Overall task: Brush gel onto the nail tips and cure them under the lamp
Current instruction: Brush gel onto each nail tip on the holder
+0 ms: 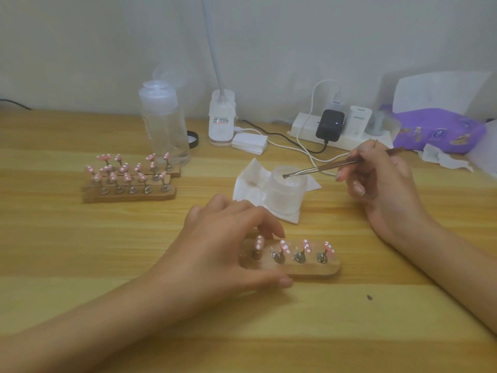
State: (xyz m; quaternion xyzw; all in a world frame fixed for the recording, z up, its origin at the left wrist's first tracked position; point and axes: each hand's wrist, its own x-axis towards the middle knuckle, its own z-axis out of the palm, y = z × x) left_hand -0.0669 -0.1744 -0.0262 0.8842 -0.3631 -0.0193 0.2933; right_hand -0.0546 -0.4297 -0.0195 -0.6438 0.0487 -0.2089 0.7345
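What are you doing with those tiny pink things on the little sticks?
The left hand grips a wooden holder with four pink nail tips showing on it. The right hand holds a brush, its tip dipped in a frosted jar that sits on a tissue. More pink tips stand on other holders further back.

Left hand (223, 238) lies palm-down, fingers (269, 227) curled in a grip; right hand (382, 181) hovers raised, fingers pinching
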